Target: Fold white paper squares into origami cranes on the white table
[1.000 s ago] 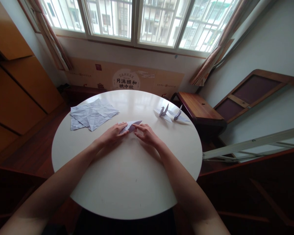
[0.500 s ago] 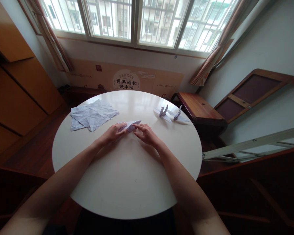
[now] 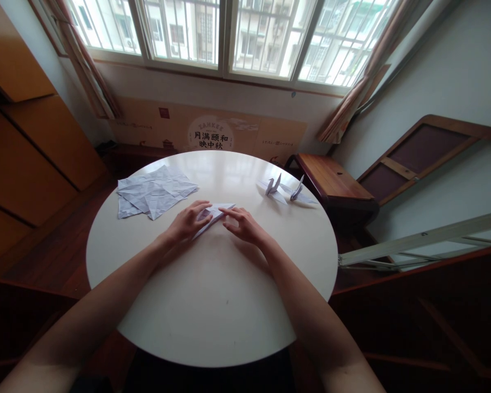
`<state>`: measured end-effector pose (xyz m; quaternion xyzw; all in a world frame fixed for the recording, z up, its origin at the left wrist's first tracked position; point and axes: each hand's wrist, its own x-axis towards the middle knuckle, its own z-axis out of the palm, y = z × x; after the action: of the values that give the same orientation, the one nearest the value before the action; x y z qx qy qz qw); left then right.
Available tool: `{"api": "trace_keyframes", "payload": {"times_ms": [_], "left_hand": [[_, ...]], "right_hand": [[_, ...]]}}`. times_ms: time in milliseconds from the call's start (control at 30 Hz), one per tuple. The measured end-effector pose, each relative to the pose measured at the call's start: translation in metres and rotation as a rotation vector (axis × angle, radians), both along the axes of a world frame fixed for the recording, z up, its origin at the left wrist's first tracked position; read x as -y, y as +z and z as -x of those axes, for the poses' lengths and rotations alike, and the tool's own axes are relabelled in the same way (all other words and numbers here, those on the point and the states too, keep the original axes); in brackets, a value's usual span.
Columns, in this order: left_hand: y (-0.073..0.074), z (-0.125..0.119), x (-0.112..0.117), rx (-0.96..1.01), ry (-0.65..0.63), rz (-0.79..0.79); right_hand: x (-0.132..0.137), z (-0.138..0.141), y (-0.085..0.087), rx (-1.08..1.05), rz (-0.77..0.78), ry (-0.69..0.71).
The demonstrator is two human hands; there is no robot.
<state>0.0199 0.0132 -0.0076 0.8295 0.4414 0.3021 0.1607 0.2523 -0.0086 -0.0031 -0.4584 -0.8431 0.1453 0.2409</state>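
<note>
A sheet of white folded paper [image 3: 215, 213] lies on the round white table, pointed at its right end, with one narrow flap slanting down to the lower left. My left hand [image 3: 189, 220] rests over its left part, thumb and fingers apart, hiding some of the paper. From the other side my right hand [image 3: 242, 224] reaches in with fingers stretched out; the index fingertip touches the paper near its right point. The right thumb is clear of the sheet. Two folded paper cranes, a left one [image 3: 273, 189] and a right one [image 3: 298, 192], stand at the back right.
Several creased paper sheets [image 3: 155, 191] are piled at the table's [image 3: 213, 305] back left. Behind the table stands a printed cardboard panel [image 3: 245, 128] below the windows. A wooden stool [image 3: 331, 174] is beyond the right edge, and orange cabinets [image 3: 33, 153] line the left.
The paper's front flap now lies lower and shows more of the inner face. My left hand has lifted and spread its fingers slightly; the right hand stays nearly in place.
</note>
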Motion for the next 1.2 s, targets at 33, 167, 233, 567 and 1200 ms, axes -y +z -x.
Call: {"api": "trace_keyframes", "payload": {"times_ms": [33, 167, 233, 567, 1200], "left_hand": [[0.000, 0.000, 0.000, -0.001, 0.002, 0.004], [-0.002, 0.001, -0.001, -0.029, -0.002, 0.017], [-0.003, 0.001, -0.001, -0.051, -0.001, 0.014], [-0.009, 0.002, -0.004, -0.031, -0.031, -0.029], [0.000, 0.001, -0.001, -0.010, -0.049, -0.022]], "right_hand": [[0.000, 0.000, 0.000, -0.002, 0.000, 0.001], [-0.001, 0.000, -0.003, -0.021, -0.008, 0.005], [-0.002, 0.000, -0.004, -0.036, -0.017, 0.005], [-0.006, -0.002, -0.010, -0.108, -0.067, 0.057], [-0.008, -0.003, -0.013, -0.063, -0.043, 0.035]]}}
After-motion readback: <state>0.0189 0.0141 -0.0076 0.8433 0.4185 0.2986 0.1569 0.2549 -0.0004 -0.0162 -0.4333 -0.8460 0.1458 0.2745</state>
